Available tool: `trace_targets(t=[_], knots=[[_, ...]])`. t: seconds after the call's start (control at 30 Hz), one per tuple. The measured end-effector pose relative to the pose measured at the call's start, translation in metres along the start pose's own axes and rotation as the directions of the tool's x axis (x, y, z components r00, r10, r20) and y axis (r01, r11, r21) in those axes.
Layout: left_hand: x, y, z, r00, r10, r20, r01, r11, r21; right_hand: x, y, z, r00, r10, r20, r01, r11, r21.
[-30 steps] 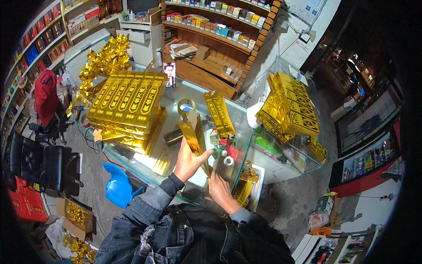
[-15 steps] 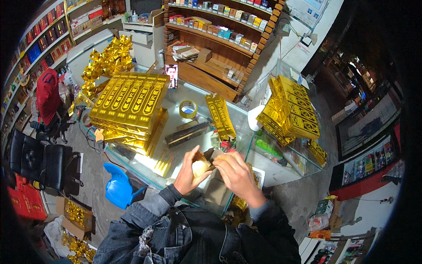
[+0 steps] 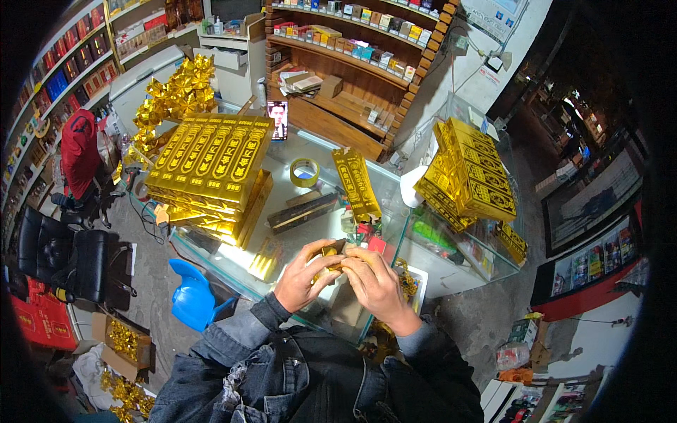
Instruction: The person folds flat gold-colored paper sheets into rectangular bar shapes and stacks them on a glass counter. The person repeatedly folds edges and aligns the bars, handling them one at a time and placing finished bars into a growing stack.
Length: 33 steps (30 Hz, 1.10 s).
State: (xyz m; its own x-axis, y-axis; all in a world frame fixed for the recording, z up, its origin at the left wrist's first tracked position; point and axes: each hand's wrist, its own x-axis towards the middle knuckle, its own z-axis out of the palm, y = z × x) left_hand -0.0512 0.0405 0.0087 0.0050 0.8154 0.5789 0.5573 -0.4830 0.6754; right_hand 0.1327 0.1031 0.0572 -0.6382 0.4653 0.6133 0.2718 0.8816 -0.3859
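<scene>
Landmark: tape roll (image 3: 306,183) on the glass table (image 3: 279,194). Small gold-and-brown carton (image 3: 329,252) sits on the person's side of the roll, slightly right, held between both hands. Left hand (image 3: 303,277) curls around its left side, thumb opposed to fingers. Right hand (image 3: 377,285) pinches at its right end, fingers bunched; exact contact hidden. Both hands about equally near. Carton's long axis: cannot tell, mostly covered. Long dark strip (image 3: 303,213) lies between roll and hands. Stacked gold boxes (image 3: 211,158) left of roll, flattened gold box (image 3: 356,183) right; glass shows between roll and stack. Table's near edge: beyond the hands from the roll.
</scene>
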Motion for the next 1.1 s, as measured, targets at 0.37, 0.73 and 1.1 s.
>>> trace_targets(t=[0.37, 0.73, 1.1], knots=[[0.006, 0.001, 0.011, 0.993, 0.102, -0.062, -0.104, 0.994, -0.025, -0.008, 0.004, -0.004, 0.987, 0.159, 0.04, -0.161, 0.984, 0.072], [0.002, 0.001, 0.02, 0.995, 0.059, -0.08, -0.061, 0.998, -0.032, -0.002, 0.015, -0.005, 0.71, 0.566, 0.418, -0.701, 0.513, 0.495], [0.0, 0.007, 0.026, 0.989, -0.09, -0.117, 0.076, 0.99, -0.122, -0.001, 0.016, -0.004, 0.741, 0.582, 0.336, -0.669, 0.681, 0.297]])
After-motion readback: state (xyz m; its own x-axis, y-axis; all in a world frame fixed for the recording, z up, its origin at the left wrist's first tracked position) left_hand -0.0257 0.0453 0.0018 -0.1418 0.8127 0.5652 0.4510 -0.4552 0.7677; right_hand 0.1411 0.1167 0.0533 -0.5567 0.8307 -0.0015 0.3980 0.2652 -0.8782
